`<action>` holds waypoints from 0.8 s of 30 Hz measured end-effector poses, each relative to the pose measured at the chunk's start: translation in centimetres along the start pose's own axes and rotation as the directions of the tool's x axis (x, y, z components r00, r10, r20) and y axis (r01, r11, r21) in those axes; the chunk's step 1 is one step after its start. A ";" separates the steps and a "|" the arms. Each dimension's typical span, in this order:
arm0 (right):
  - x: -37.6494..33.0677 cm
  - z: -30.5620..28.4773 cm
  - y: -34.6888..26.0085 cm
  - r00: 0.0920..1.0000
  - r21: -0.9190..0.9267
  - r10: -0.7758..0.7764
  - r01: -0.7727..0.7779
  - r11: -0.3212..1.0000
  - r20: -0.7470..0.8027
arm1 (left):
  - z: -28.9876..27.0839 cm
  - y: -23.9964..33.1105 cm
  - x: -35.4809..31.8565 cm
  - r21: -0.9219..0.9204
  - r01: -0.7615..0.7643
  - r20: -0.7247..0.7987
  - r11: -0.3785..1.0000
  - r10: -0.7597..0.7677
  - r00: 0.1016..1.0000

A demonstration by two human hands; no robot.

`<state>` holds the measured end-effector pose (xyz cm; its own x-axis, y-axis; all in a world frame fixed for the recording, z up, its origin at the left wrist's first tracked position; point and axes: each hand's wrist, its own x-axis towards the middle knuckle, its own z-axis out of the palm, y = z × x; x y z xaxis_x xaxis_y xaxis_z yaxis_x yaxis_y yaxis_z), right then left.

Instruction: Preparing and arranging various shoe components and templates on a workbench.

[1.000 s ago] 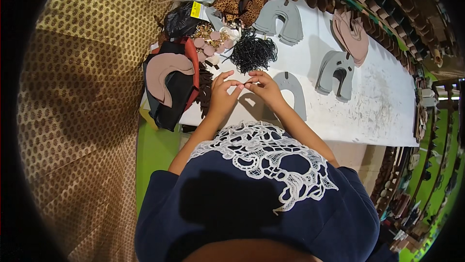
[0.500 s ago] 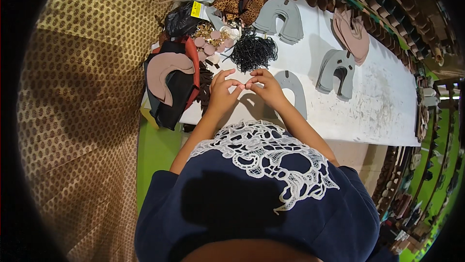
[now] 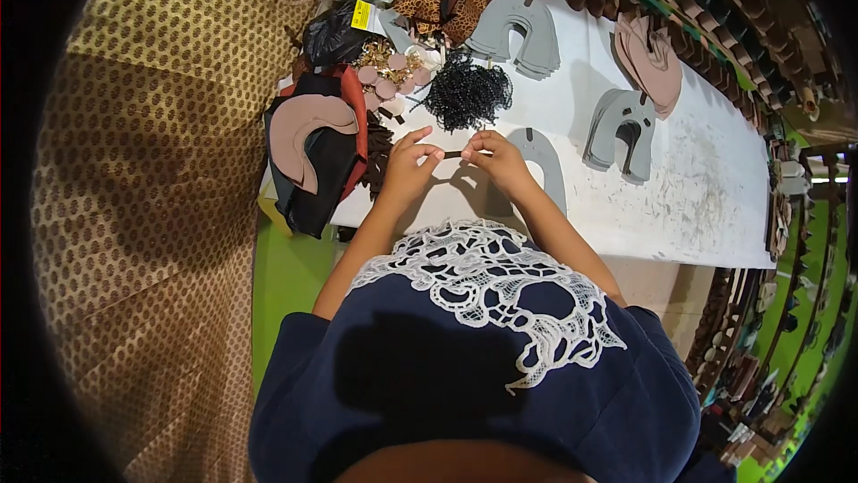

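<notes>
A short dark strip [image 3: 453,154] is stretched level between my two hands, above the near part of the white table. My left hand [image 3: 411,168] pinches one end between thumb and forefinger. The other end is pinched in the same way by my right hand [image 3: 497,163]. Just beyond my fingers lies a tangled heap of black cords or chains [image 3: 466,92]. A grey U-shaped piece [image 3: 547,175] with a dark tab at its top lies right beside my right hand, partly hidden by the forearm. Dark brown strips [image 3: 379,152] are piled next to my left hand.
Stacked grey U-shaped pieces [image 3: 514,32] and another grey stack [image 3: 617,134] lie on the white table [image 3: 697,188]. Pink pieces [image 3: 648,63] are at the back right. A pink curved piece [image 3: 299,139] rests on black material at left. Shoes line the far edge.
My hands have moved slightly apart, and more of the dark strip now shows between the fingertips. Everything on the table stays where it was.
</notes>
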<state>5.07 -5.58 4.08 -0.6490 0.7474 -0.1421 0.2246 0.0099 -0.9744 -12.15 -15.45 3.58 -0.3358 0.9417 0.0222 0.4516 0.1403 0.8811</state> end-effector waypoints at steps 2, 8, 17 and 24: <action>-0.1 0.1 -0.5 1.000 -0.025 0.019 -0.019 1.000 0.006 | -0.1 0.0 -0.1 0.017 0.011 0.018 1.000 -0.011 1.000; -0.1 -0.3 -1.0 0.999 0.007 0.028 -0.028 1.000 0.025 | -0.5 0.7 -0.1 0.036 0.032 0.050 0.999 -0.034 0.998; 0.1 -0.1 -1.2 0.991 -0.076 0.023 -0.013 0.997 0.131 | 0.3 1.1 -0.1 0.065 -0.070 0.031 0.995 0.068 0.997; 0.0 0.2 -0.3 0.993 -0.107 -0.010 0.023 0.994 0.122 | 0.2 0.4 0.1 0.106 -0.143 0.059 0.984 0.138 0.989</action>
<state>4.89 -5.72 4.38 -0.7348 0.6609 -0.1527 0.2864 0.0982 -0.9531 -11.78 -15.23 3.85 -0.2212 0.9684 0.1155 0.5803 0.0355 0.8137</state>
